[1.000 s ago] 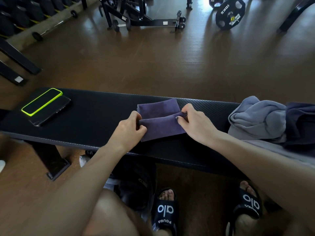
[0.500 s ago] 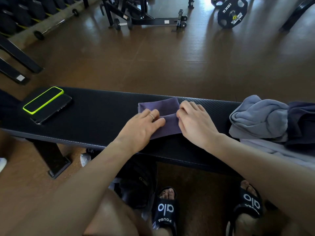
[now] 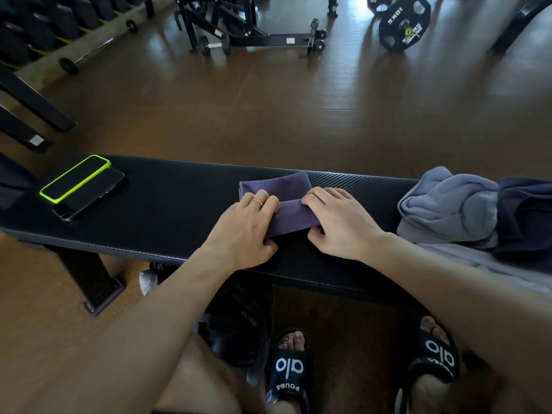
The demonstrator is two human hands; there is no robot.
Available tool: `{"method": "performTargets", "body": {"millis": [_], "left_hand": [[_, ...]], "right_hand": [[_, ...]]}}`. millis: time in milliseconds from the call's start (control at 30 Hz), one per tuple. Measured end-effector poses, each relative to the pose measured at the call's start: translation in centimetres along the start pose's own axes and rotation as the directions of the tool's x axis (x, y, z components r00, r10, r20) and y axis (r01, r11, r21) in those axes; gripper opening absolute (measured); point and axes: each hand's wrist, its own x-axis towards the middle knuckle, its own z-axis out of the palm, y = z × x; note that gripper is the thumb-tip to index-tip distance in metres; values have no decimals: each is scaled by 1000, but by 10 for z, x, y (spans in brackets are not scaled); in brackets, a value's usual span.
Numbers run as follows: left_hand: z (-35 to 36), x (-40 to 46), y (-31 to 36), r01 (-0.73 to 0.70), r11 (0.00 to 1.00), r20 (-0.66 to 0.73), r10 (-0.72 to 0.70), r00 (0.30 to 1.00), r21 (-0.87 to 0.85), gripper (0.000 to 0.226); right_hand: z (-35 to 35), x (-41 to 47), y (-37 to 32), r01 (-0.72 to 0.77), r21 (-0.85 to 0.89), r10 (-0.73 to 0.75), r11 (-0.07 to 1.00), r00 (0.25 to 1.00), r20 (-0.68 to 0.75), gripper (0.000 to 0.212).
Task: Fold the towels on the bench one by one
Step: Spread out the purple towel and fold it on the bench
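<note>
Purple towel point(image 3: 291, 215) is lying mid-bench, folded into a narrow band, sitting on the black padded bench point(image 3: 179, 201) roughly at its centre, closer to the far edge than the near one. A second layer of it is showing behind the front fold.

Left hand point(image 3: 249, 227) is resting on the towel's left end, fingers curling over the top of the fold, thumb tucking in at the near edge underneath, so it is pinching that end. A ring point(image 3: 257, 201) is showing on one finger.

Right hand point(image 3: 337, 222) is doing the mirror job on the right end: fingers lying across the top of the fold, thumb curling in at the near edge, clamping the cloth between them. Both hands are sitting close together with a short strip of towel showing between them.

Pile of unfolded towels point(image 3: 460, 207) is sitting at the bench's right end, grey-blue one on top-left, a darker navy one just beside it to the right, a pale one underneath. Well apart from the purple towel.

Two phones are lying at the left end: one in a neon-green case point(image 3: 74, 177), a black phone point(image 3: 89, 198) touching it on the near side.

Person is wearing black slides point(image 3: 288, 372). A weight plate point(image 3: 403, 23) is standing on the brown floor point(image 3: 268, 109) beyond.
</note>
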Motion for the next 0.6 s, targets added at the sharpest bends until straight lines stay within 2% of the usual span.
{"method": "performTargets", "body": {"millis": [67,167,233,300,367,433,500,600], "left_hand": [[-3,1,1,31,999,-29,-31,999,-23,45],[-11,-3,-2,113,976,-75,-129,989,-185,26],[-14,-7,-8,161,947,-47,-181,982,-280,19],[-13,-10,-14,221,895,-2,-240,971,-388,16],[-10,-12,-20,281,803,3,-329,944,-526,11],[-8,-13,-24,335,705,18,-416,909,-625,10],[-6,-13,-25,383,645,46,-474,879,-661,11],[-1,-8,-27,435,619,71,-522,850,-653,11]], "right_hand": [[-4,3,1,-31,58,33,998,999,-36,42],[-7,4,1,-115,215,133,970,988,-72,38],[-7,3,0,-172,294,194,940,980,-49,31],[-6,3,-2,-219,353,239,910,971,-14,19],[-4,6,-2,-280,410,295,868,955,26,11],[-5,9,-3,-357,472,356,806,930,95,12],[-5,13,-4,-413,498,393,762,907,151,18],[-7,17,-4,-455,503,421,735,888,188,20]]}}
